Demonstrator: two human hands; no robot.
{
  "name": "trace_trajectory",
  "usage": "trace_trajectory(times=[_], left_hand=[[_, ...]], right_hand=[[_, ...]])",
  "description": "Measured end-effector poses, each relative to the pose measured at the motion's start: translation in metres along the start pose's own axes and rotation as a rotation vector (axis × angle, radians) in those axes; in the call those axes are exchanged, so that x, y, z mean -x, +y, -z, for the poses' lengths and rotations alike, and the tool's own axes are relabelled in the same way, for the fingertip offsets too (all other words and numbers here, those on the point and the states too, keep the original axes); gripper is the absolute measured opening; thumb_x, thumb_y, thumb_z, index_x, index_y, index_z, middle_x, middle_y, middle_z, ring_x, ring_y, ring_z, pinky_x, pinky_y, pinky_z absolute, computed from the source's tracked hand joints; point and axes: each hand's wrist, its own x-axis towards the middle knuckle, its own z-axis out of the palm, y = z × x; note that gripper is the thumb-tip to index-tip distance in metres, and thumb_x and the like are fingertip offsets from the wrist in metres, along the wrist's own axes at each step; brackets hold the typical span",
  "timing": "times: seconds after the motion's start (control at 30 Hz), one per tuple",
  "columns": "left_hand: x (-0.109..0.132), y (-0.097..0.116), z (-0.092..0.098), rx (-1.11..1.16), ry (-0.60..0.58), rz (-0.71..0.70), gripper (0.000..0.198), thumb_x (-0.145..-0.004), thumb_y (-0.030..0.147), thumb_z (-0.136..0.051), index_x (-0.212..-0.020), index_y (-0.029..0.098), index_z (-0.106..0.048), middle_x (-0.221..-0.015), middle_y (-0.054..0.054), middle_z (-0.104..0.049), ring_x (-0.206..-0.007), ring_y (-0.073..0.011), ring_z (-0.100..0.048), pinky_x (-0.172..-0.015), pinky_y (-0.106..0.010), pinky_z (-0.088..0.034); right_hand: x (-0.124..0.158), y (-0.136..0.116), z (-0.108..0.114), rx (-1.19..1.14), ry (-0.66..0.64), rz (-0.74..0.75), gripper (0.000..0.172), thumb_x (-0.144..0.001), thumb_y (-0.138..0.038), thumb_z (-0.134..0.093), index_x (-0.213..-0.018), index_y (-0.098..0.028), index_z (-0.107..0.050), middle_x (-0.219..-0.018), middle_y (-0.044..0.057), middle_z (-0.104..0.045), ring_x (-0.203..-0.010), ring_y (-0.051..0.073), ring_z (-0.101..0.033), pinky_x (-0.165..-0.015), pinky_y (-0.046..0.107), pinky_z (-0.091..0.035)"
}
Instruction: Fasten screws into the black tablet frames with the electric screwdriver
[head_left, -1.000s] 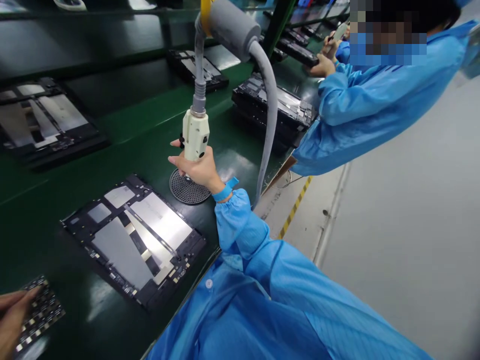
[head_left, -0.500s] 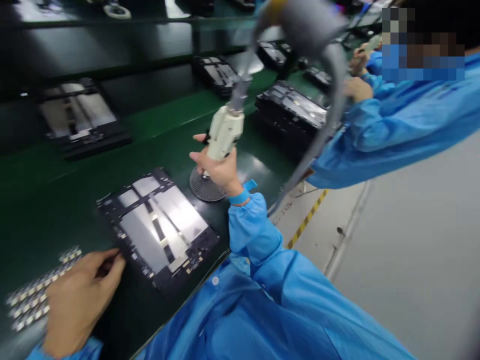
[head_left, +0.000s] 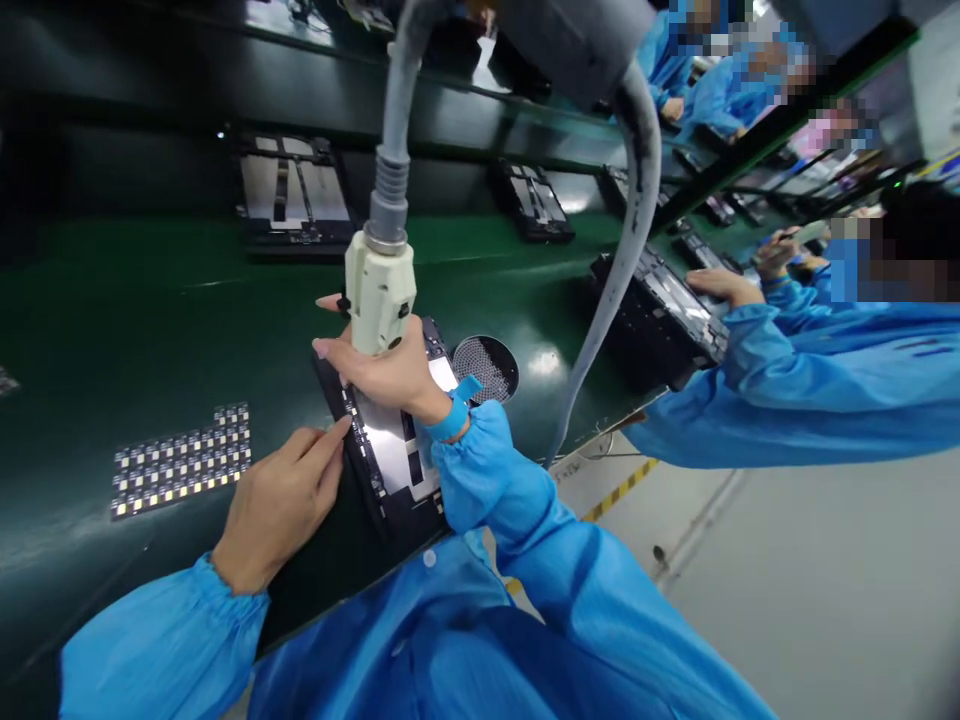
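My right hand (head_left: pixel 401 375) is wrapped round a cream electric screwdriver (head_left: pixel 379 295), held upright with a grey sleeve and hose at its top. The screwdriver is over an opened tablet-like device (head_left: pixel 382 430) with silver battery plates and a black circuit edge; its tip is hidden behind my hand. My left hand (head_left: pixel 289 500) is closed, fingertips and thumb together at the device's left edge. Whatever it may pinch is too small to make out. A round black dish with a perforated face (head_left: pixel 486 368) lies just right of the device.
A panel of small boards (head_left: pixel 184 460) lies on the green bench to the left. More opened devices (head_left: pixel 292 195) stand along the back. At right, a co-worker's hand (head_left: pixel 724 285) rests at a stack of devices (head_left: pixel 660 310). A thick grey hose (head_left: pixel 626 240) hangs before me.
My right hand has brought the screwdriver left, from above the round dish to over the device. My left hand has moved up to the device's left edge. The camera view has shifted left.
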Motion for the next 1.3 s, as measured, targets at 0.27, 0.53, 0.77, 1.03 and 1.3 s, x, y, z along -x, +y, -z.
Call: trace_trajectory(times=[0.27,0.53,0.77,1.03,1.3], left_hand=[[-0.017,0.006,0.007,-0.136,-0.193,0.075,0.043,-0.099,0.024,-0.037,-0.136,0.017,-0.057,-0.095,-0.008,-0.063,-0.068,-0.0226,-0.064,-0.051,-0.035,-0.043],[-0.022,0.006,0.008,-0.188,-0.213,0.088,0.041,-0.099,0.027,-0.040,-0.134,0.020,-0.060,-0.096,-0.006,-0.063,-0.066,-0.0227,-0.064,-0.050,-0.036,-0.041],[-0.020,0.005,0.007,-0.185,-0.179,0.076,0.040,-0.098,0.025,-0.040,-0.132,0.020,-0.061,-0.095,-0.007,-0.064,-0.064,-0.0220,-0.063,-0.049,-0.036,-0.039],[-0.020,0.005,0.005,-0.159,-0.198,0.089,0.040,-0.099,0.026,-0.041,-0.133,0.020,-0.060,-0.098,-0.008,-0.064,-0.067,-0.0227,-0.064,-0.049,-0.035,-0.038],[-0.020,0.004,0.008,-0.019,-0.219,0.157,0.041,-0.100,0.026,-0.038,-0.135,0.016,-0.057,-0.101,-0.009,-0.066,-0.074,-0.0244,-0.066,-0.056,-0.036,-0.045]], right_hand=[[0.001,-0.005,-0.011,0.047,-0.043,-0.008,0.038,-0.077,-0.040,-0.077,-0.105,-0.018,-0.065,-0.054,-0.006,-0.056,-0.052,0.012,-0.056,-0.064,0.030,-0.057],[-0.003,0.001,-0.019,0.025,-0.090,-0.058,0.042,-0.077,-0.040,-0.078,-0.109,-0.018,-0.062,-0.054,-0.007,-0.056,-0.049,0.011,-0.055,-0.059,0.028,-0.054],[-0.003,0.003,-0.019,0.012,-0.091,-0.092,0.039,-0.075,-0.033,-0.079,-0.108,-0.019,-0.063,-0.052,-0.008,-0.055,-0.049,0.011,-0.054,-0.059,0.027,-0.053],[-0.004,0.006,-0.018,-0.006,-0.097,-0.095,0.043,-0.074,-0.035,-0.080,-0.110,-0.018,-0.063,-0.054,-0.008,-0.055,-0.049,0.011,-0.055,-0.058,0.027,-0.054],[0.003,0.006,-0.019,0.029,-0.077,-0.024,0.029,-0.075,-0.028,-0.077,-0.100,-0.019,-0.064,-0.059,-0.006,-0.057,-0.058,0.012,-0.058,-0.063,0.027,-0.055]])
